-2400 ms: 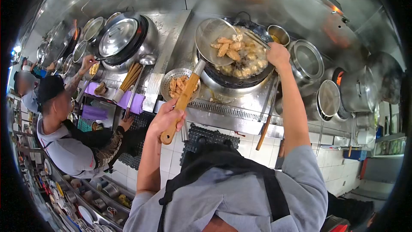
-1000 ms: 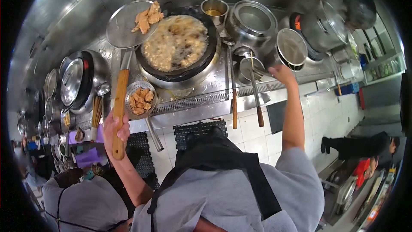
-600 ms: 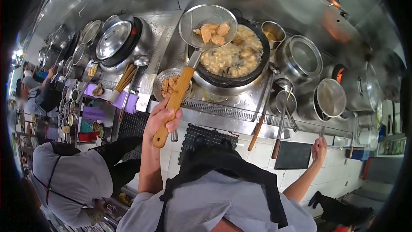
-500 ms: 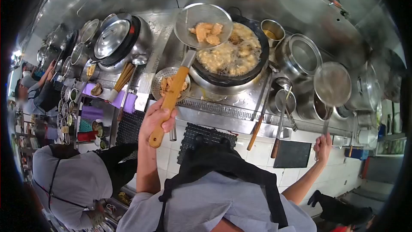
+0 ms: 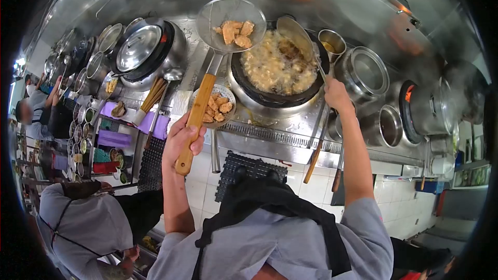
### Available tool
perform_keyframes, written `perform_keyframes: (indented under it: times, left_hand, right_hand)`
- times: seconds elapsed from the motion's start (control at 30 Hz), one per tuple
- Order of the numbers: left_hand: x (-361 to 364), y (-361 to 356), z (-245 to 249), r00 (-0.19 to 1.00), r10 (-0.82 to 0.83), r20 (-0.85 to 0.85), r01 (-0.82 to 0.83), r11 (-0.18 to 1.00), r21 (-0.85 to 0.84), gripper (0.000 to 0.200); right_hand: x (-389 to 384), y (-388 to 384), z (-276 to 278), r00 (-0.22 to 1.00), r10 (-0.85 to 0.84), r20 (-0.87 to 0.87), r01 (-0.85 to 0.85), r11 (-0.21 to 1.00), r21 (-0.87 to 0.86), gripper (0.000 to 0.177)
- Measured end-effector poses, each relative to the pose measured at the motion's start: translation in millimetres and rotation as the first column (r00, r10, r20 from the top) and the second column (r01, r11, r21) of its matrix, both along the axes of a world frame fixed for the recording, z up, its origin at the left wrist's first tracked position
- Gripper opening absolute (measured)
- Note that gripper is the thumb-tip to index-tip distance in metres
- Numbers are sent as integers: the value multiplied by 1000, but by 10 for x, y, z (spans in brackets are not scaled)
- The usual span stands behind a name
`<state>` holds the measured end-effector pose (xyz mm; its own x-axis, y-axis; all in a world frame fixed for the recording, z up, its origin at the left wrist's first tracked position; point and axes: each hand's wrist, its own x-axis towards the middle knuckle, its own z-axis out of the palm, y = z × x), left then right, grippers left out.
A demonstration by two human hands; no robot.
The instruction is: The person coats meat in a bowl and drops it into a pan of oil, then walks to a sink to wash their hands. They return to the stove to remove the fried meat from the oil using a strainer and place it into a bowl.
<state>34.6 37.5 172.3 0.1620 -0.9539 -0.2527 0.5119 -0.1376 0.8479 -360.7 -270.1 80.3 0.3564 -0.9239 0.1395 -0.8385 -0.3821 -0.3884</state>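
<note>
My left hand (image 5: pixel 182 139) grips the wooden handle of a wire-mesh strainer (image 5: pixel 210 13), raised at the upper left of the wok. Several browned fried pieces (image 5: pixel 234 33) lie in its mesh. My right hand (image 5: pixel 336 93) is closed on the metal handle of a second strainer (image 5: pixel 296 39), whose round head leans into the right side of the wok (image 5: pixel 249 85). Pale pieces fry in bubbling oil (image 5: pixel 275 72) there. Below the raised strainer, a perforated ladle (image 5: pixel 232 97) holds more fried pieces (image 5: pixel 217 108) on the steel counter.
A lidded pot (image 5: pixel 139 46) stands to the left. On the right are a small pot (image 5: pixel 332 41), a larger steel pot (image 5: pixel 369 70) and a steaming pot (image 5: pixel 433 106). Long-handled tools (image 5: pixel 314 158) overhang the counter's front edge. Another person (image 5: pixel 85 223) bends at lower left.
My right hand has swung the second strainer from the pots at right over to the wok, its head now at the oil. The left strainer has shifted slightly left and up.
</note>
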Motion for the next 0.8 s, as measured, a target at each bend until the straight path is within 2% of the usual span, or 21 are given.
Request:
perform_keyframes:
  times: [0.03, 0.07, 0.17, 0.23, 0.4, 0.5, 0.6, 0.7, 0.8]
  left_hand:
    - [11, 23, -11, 1000, -1, -1, 1, 1000, 2, 43]
    - [13, 53, -28, 1000, 0, -3, 0, 1000, 6, 43]
    - [88, 131, -128, 1000, -16, -19, 17, 1000, 23, 44]
    - [118, 163, -171, 999, -21, -27, 22, 999, 35, 44]
    - [128, 176, -175, 999, -11, -41, 13, 998, 57, 42]
    - [124, 174, -177, 1000, -10, -13, 10, 998, 64, 41]
    - [124, 153, -192, 1000, -13, 0, 13, 998, 54, 43]
    - [117, 136, -153, 1000, -11, -8, 11, 998, 56, 39]
    - [100, 149, -151, 1000, -1, -1, 1, 999, 43, 39]
  right_hand:
    - [114, 127, 311, 990, -75, 123, 40, 962, 269, 22]
    - [183, 219, 469, 960, -179, 216, 41, 852, 522, 14]
    - [101, 182, 68, 827, -282, 486, -148, 725, 673, 7]
    - [124, 251, -7, 753, -362, 549, -202, 668, 717, 7]
    - [-102, 485, -46, 638, -413, 650, -344, 602, 720, 14]
    - [-141, 658, 152, 684, -375, 625, -298, 639, 709, 30]
    - [-142, 677, 109, 722, -331, 608, -243, 701, 671, 42]
    - [-13, 769, 145, 759, -335, 558, -94, 791, 604, 44]
    - [-31, 877, 403, 906, -183, 381, -25, 876, 481, 44]
